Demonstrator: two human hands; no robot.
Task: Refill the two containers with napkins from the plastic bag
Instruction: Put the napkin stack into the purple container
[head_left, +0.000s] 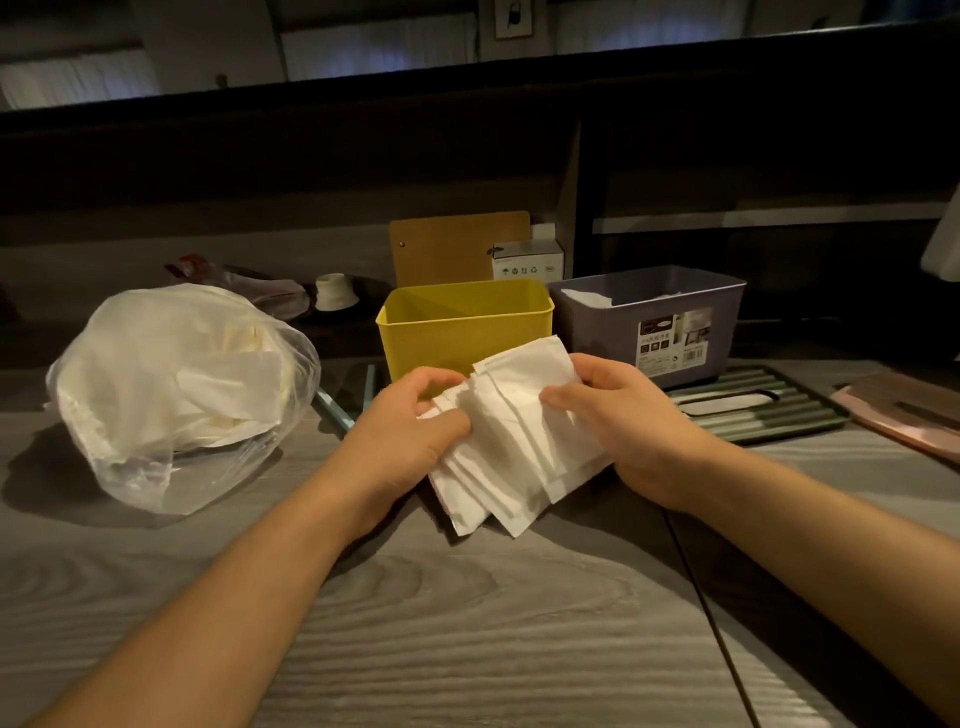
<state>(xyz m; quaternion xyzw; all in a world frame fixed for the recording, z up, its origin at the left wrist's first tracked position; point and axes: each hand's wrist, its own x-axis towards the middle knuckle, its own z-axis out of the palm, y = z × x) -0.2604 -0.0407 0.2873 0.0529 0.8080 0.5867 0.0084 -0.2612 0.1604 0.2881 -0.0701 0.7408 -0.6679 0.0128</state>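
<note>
Grey wood-grain surface (467, 623) fills the lower part of the view, and both forearms reach over it toward the middle. The left hand (410, 426) grips the left side of a fanned stack of white napkins (514, 441), with its thumb on top. The right hand (618, 415) holds the right side of the same stack, thumb pressed on the top sheet. The stack is held just above the surface, in front of the yellow container (462, 327).

Just right of the yellow container stands the grey-purple container (649, 322), which has a label on its front and some white paper inside. It rests on a dark green ribbed tray (769, 410), and beside this tray lies a pink board (904, 415), cut off by the right edge. To the left of the hands sits the plastic bag (182, 395), half transparent, with more napkins inside it.

Behind the containers lean a brown board (457, 249) and a small white box (527, 262). The back of the room is very dark; a dark wall or panel rises there, and pale curtains perhaps show at the top. How full the yellow container is, I cannot tell.
</note>
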